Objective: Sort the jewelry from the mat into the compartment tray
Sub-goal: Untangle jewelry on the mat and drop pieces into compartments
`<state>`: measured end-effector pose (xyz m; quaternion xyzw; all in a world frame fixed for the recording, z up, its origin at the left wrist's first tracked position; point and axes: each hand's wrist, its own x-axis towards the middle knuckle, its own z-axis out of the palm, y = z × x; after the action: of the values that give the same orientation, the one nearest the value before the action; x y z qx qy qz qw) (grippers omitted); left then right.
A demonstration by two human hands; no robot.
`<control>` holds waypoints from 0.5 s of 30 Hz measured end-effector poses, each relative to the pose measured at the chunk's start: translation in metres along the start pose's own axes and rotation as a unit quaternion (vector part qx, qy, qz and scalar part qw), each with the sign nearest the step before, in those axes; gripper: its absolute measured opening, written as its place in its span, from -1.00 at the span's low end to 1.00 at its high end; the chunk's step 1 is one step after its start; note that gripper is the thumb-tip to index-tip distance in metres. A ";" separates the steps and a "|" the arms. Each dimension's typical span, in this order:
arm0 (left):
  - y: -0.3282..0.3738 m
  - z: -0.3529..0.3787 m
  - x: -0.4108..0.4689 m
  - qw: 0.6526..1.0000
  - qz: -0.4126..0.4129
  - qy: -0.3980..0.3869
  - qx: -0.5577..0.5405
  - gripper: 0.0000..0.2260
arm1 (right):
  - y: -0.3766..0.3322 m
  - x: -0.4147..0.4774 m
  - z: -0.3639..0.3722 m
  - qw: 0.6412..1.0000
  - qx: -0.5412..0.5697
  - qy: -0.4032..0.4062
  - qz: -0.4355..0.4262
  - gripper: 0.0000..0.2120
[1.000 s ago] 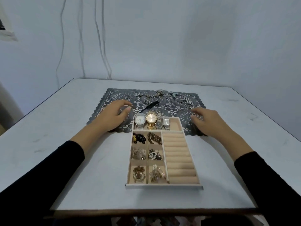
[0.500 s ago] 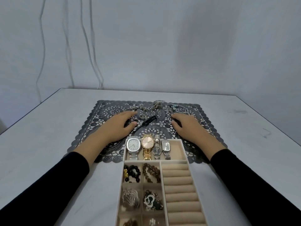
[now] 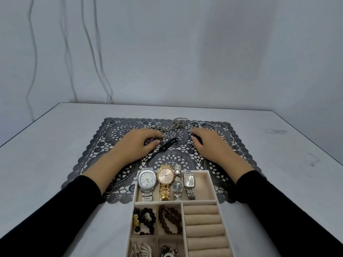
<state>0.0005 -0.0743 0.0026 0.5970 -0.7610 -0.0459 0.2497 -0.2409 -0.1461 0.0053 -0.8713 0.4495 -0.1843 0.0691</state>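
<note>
**Head view: both hands down among tangled chains and small rings**

Head view puts your left hand [image 3: 138, 143] and right hand [image 3: 208, 142] palm-down on the lace mat [image 3: 89, 160] at mid-frame. Your left fingertips [image 3: 157, 140] curl onto a small ring [image 3: 161, 139]; whether they actually pinch it, you cannot tell. Your right fingers are bent and loosely spread over the mat, nothing visibly held.

Remaining jewelry lies along the mat's far edge: a chain heap [image 3: 177, 124], a bangle [image 3: 209, 125], loose rings [image 3: 109, 137] at its left side, and a black strap [image 3: 168, 145] between your hands. The compartment tray [image 3: 212, 184] sits at lower centre, watches [image 3: 167, 179] in its top section, ring rolls [image 3: 202, 219] bare.

Risks, as a judgement: chains likely snag one another or the mat's openwork, so lifting one may drag others. Small rings may slip through holes or roll off.

Your right palm hides whatever lies beneath. The tray's lower compartments are cut off by the bottom edge.
</note>
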 end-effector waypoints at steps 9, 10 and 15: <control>-0.002 0.003 -0.002 0.999 -0.011 0.034 -0.003 -0.79 | 0.006 0.001 0.003 1.000 0.014 0.005 -0.009 -0.68; -0.003 0.003 -0.002 0.999 -0.013 0.037 -0.005 -0.80 | 0.007 0.001 0.003 1.000 0.022 0.009 -0.009 -0.69; -0.003 0.004 -0.002 0.999 -0.013 0.044 -0.022 -0.84 | 0.009 0.007 0.002 0.997 0.052 0.060 -0.007 -0.74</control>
<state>0.0018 -0.0742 -0.0032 0.6028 -0.7402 -0.0401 0.2953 -0.2431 -0.1569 0.0027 -0.8569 0.4368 -0.2600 0.0861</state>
